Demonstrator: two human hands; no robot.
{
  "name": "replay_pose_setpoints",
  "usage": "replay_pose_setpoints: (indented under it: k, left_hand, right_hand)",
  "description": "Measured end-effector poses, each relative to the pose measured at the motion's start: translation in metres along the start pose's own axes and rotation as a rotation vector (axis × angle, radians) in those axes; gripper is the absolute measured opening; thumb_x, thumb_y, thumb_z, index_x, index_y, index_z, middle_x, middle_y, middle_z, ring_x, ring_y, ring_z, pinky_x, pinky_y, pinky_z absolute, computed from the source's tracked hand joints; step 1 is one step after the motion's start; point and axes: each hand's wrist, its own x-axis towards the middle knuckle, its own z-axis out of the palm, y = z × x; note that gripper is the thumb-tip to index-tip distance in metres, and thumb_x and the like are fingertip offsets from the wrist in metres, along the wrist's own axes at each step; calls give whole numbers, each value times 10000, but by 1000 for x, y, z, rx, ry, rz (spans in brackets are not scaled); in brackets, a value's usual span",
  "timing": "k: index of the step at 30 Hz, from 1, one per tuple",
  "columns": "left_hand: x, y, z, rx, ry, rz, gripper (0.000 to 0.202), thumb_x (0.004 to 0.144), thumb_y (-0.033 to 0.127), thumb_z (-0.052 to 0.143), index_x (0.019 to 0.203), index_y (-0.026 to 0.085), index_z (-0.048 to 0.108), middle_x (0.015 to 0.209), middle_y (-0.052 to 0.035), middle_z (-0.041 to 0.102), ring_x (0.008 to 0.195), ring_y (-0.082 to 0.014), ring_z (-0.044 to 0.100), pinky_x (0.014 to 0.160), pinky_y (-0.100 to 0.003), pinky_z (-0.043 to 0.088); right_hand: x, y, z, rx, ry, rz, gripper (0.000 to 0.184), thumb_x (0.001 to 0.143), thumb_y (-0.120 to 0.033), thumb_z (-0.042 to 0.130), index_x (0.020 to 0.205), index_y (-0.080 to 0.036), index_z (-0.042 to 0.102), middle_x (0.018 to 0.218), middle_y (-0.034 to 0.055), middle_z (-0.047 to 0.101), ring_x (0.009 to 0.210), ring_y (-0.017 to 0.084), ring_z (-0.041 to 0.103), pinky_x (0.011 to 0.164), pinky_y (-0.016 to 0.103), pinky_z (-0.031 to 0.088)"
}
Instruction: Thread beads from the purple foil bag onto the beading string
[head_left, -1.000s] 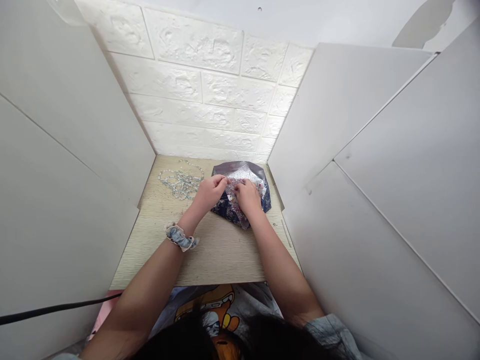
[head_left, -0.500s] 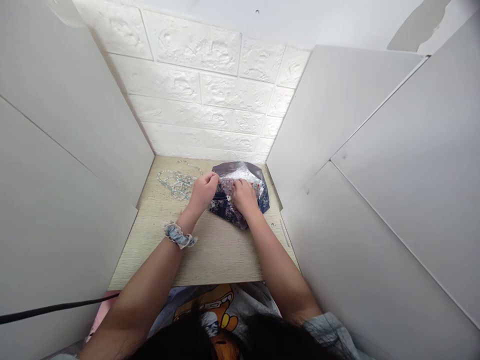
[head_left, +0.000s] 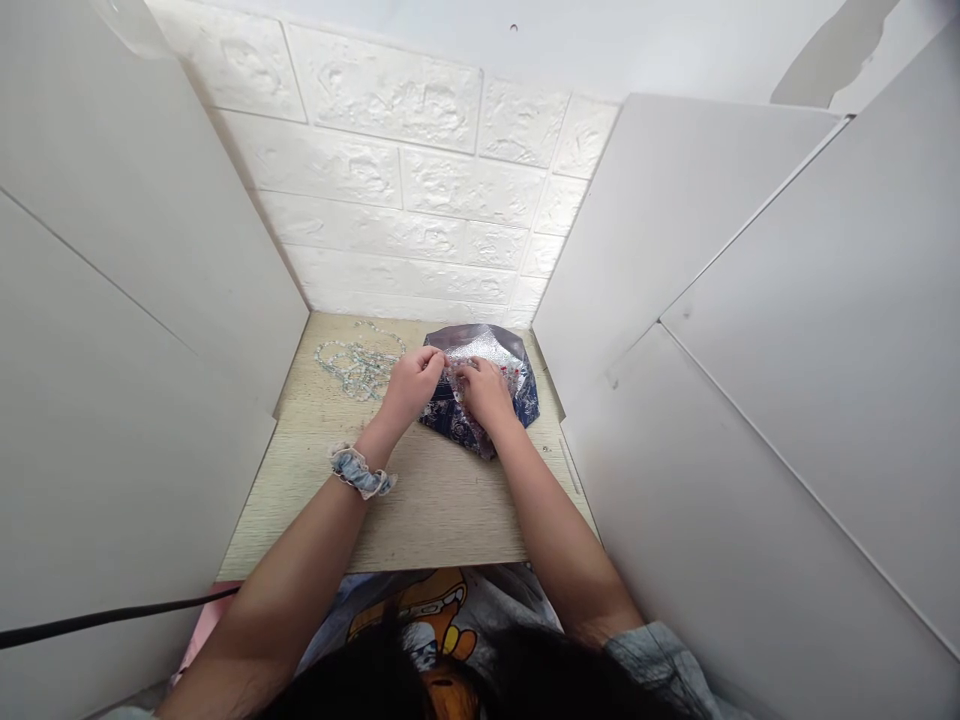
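Note:
A dark blue patterned pouch (head_left: 526, 398) with a silvery lining lies on the table. Small pink, red and clear beads (head_left: 513, 376) are heaped on it. My left hand (head_left: 416, 382) is closed in a pinch above the pouch's left side; whatever is between its fingertips is too small to name. Just to the right, my right hand (head_left: 489, 394) rests among the beads with fingers curled and closed, and its fingertips are partly hidden. Left of my left hand lies a loose tangle of pale green and white bead strings (head_left: 358, 368).
The pale wooden table (head_left: 450, 520) is enclosed by a white panel (head_left: 150, 300) on the left, another panel (head_left: 600, 280) on the right and a white brick-pattern wall (head_left: 390, 220) behind. A thin clear strip (head_left: 570, 465) lies by the right edge. A black cable (head_left: 112, 615) crosses at lower left.
My left hand has moved slightly to the right, closer to my right hand. The right hand's fingers have shifted a little among the beads. The pouch stays in place.

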Motion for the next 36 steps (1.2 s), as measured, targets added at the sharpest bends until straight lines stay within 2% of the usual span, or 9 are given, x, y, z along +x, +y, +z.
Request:
replay_pose_setpoints:
  k: [6, 9, 13, 17, 24, 28, 32, 36]
  left_hand:
    - [-1, -2, 1, -44, -41, -25, 250, 761, 315, 380, 735, 166, 580, 506, 37, 487, 449, -91, 452, 507, -218, 354]
    - [-1, -5, 2, -54, -72, -32, 258, 768, 333, 388, 764, 168, 586, 467, 37, 495, 457, -106, 495, 515, -221, 377]
    - [1, -10, 6, -107, -84, -34, 268, 777, 353, 387, 772, 164, 577, 561, 10, 567, 544, -123, 554, 551, -226, 412]
    - [3, -12, 8, -161, -68, 2, 292, 796, 385, 372, 768, 161, 558, 634, -5, 577, 602, -123, 562, 600, -232, 430]
    - [2, -8, 5, -82, -75, 6, 288, 795, 359, 382, 798, 159, 590, 567, 11, 528, 524, -104, 492, 531, -220, 382]
    - [2, -8, 5, -125, -126, -11, 290, 782, 333, 404, 893, 156, 604, 641, 5, 588, 501, -92, 497, 557, -224, 405]
    - [0, -6, 6, -191, -126, -48, 314, 765, 323, 440, 1002, 156, 558, 754, -12, 639, 492, -87, 516, 577, -231, 426]
    - [-1, -4, 5, -246, -88, -68, 341, 748, 315, 481, 1054, 168, 447, 799, -16, 658, 488, -95, 545, 591, -240, 433]
  right_hand:
    - [1, -1, -2, 5, -7, 28, 267, 841, -209, 375, 963, -204, 613, 1198, 90, 463, 1081, 211, 405, 880, 327, 336]
    - [1, -2, -4, 1, -8, 31, 265, 841, -221, 378, 958, -205, 615, 1178, 87, 473, 1061, 209, 417, 867, 323, 343]
    - [0, -2, -8, -7, -29, 41, 258, 835, -233, 383, 906, -212, 630, 1086, 76, 514, 993, 202, 449, 808, 310, 372]
    - [-2, -1, -12, -24, -68, 27, 253, 822, -223, 394, 864, -212, 643, 998, 71, 535, 946, 198, 465, 757, 293, 386]
    - [-3, -3, -14, -45, -94, -31, 254, 827, -234, 382, 861, -197, 631, 1000, 79, 530, 966, 204, 453, 756, 295, 383]
    - [-4, -5, -11, -50, -88, -62, 252, 824, -187, 347, 900, -165, 586, 1012, 94, 527, 955, 197, 449, 794, 305, 363]
    - [-3, -4, -8, 27, -65, -40, 244, 835, -176, 308, 960, -138, 514, 980, 109, 529, 938, 195, 445, 808, 312, 350]
    - [-2, -3, -15, 230, 24, 30, 227, 863, -236, 270, 856, -164, 485, 895, 71, 531, 851, 168, 459, 745, 281, 365]
